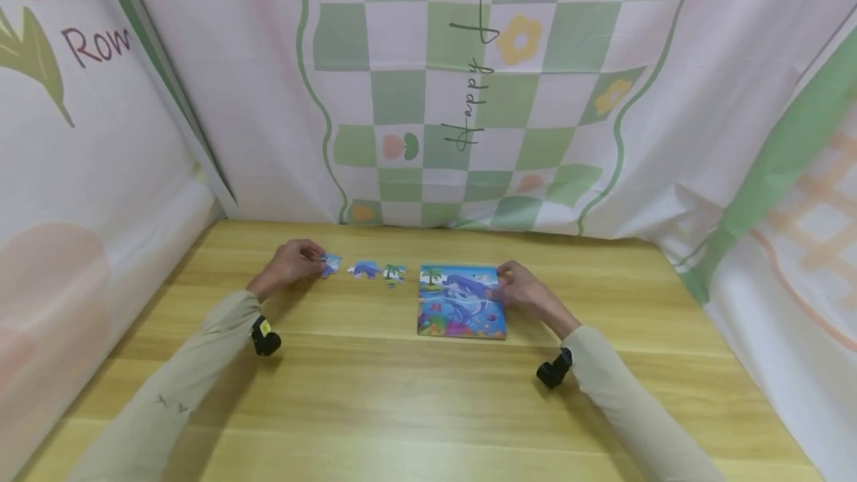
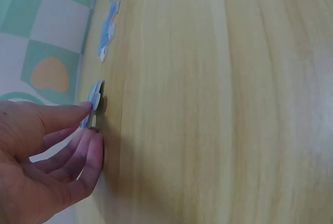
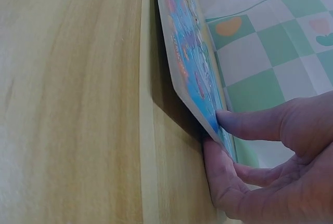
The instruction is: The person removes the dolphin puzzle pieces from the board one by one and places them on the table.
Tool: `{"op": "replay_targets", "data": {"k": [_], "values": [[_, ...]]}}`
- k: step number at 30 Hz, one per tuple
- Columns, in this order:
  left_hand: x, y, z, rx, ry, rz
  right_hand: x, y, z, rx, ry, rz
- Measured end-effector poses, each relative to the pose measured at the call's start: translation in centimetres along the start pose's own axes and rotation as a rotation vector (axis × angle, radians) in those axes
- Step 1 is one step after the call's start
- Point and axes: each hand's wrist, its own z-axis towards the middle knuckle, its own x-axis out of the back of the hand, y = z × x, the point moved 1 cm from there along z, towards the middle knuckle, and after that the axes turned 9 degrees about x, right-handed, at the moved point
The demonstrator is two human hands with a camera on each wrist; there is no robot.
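Observation:
My left hand [image 1: 294,262] pinches a blue jigsaw piece [image 1: 330,265] at the left of the table; in the left wrist view the piece [image 2: 94,96] stands tilted off the wood. To its right lie a jigsaw piece with a purple dolphin [image 1: 364,269] and one with a palm tree [image 1: 393,272]. My right hand [image 1: 525,290] grips the right edge of a dolphin puzzle board [image 1: 462,303]. Seen from the right wrist, the thumb presses on the board's picture [image 3: 195,63] and fingers reach beneath it, with that edge raised above the table.
All of this is on a pale wooden table [image 1: 415,407]. A tiny fragment [image 1: 391,286] lies just below the palm piece. Behind the table hangs a green and white checked curtain [image 1: 462,95], with white printed cloth [image 1: 87,169] at the left side.

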Motion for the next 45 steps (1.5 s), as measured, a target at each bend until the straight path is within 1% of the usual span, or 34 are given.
{"op": "replay_targets", "data": {"k": [5,10,13,18,20,23,29,35,36,39,42,45], "values": [[-0.2,0.2,-0.2,0.016,0.023,0.031,-0.2,0.0,0.0,-0.006,-0.002,-0.008],[-0.4,0.4,-0.6,-0.005,0.056,0.049,-0.2,0.0,0.0,-0.011,-0.003,-0.011],[-0.6,0.6,-0.9,-0.022,0.095,0.054,-0.2,0.0,-0.1,-0.015,-0.002,-0.007],[-1.1,1.1,-0.9,-0.089,0.163,0.025,0.0,0.0,0.0,-0.036,-0.001,0.006],[-1.4,1.6,-0.9,-0.127,0.173,0.003,0.0,0.0,0.0,-0.047,-0.001,0.007],[-2.0,2.5,-0.8,-0.168,0.178,-0.027,0.1,-0.2,-0.1,-0.066,0.008,-0.024],[-3.7,4.6,-0.6,-0.214,0.124,-0.051,-0.3,-0.5,-0.2,-0.071,0.019,-0.069],[-5.5,6.9,-0.1,-0.284,0.088,-0.055,-0.7,-0.9,-0.1,-0.065,0.042,-0.100],[-5.8,7.3,0.0,-0.296,0.077,-0.056,-0.8,-0.9,-0.1,-0.067,0.046,-0.092],[-6.9,8.5,0.0,-0.336,0.031,-0.048,-1.1,-0.9,-0.1,-0.059,0.064,-0.089],[-8.0,9.4,-0.1,-0.379,-0.029,-0.014,-1.5,-1.0,-0.1,-0.049,0.073,-0.076],[-9.1,10.4,-0.1,-0.421,-0.093,0.023,-1.7,-1.1,-0.1,-0.044,0.076,-0.093]]}}
